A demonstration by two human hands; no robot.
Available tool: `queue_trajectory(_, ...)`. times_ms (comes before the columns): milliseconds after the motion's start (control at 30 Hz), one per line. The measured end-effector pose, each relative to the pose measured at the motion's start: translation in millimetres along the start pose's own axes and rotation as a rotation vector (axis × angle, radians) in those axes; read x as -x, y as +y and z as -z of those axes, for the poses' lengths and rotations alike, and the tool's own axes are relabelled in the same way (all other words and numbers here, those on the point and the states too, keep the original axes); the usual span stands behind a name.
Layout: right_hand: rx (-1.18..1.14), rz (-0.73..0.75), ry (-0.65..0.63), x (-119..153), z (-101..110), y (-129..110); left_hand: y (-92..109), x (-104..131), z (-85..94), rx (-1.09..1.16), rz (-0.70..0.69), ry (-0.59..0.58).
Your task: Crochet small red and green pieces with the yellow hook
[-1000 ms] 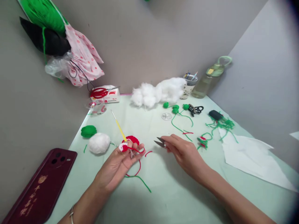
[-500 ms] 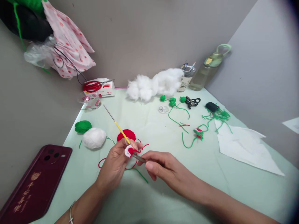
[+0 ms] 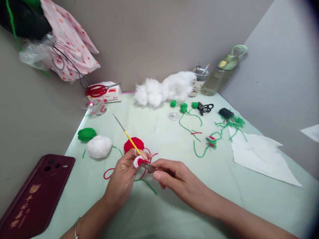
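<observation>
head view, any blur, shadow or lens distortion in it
Head view: soft shadow on the pale green tabletop below the right hand; head view: maroon smartphone looks stretched toward the lower-left corner; head view: right corners fall dark; head view: red-and-white crochet piece too soft to count stitches.

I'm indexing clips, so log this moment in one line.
left hand: holds red-and-white crochet piece, yellow hook | right hand: holds metal blades at piece | near: red yarn ball | behind: white fluff
</observation>
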State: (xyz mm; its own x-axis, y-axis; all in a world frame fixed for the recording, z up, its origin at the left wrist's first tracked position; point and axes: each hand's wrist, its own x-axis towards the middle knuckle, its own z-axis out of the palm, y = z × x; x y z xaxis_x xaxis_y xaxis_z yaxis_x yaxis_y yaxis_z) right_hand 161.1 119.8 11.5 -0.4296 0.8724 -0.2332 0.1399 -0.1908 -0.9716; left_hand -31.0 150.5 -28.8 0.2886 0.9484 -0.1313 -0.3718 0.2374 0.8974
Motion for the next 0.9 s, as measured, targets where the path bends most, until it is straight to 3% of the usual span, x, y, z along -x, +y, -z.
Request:
queue_trajectory(400, -0.036, 0.01, 0.02, -2.5, -0.7, 0.9, 4.7, 0.9, -6.4, -0.032, 0.007, 0.06)
queue_trajectory(600, 0.023, 0.038, 0.078, -3.6, -4.0, 4.6, -3.1, 1.6, -6.3, 0.018, 0.067, 0.046)
queue_trajectory(700, 0.209, 0.133, 0.154, -1.8, -7.3, 9.3, -3.6, 3.1, -6.8, 0.046, 0.113, 0.028)
queue_trajectory(900, 0.495, 0.463, 0.248, 3.6, -10.0, 16.9, 1.9, 5.1, -8.6, 0.078, 0.154, 0.039)
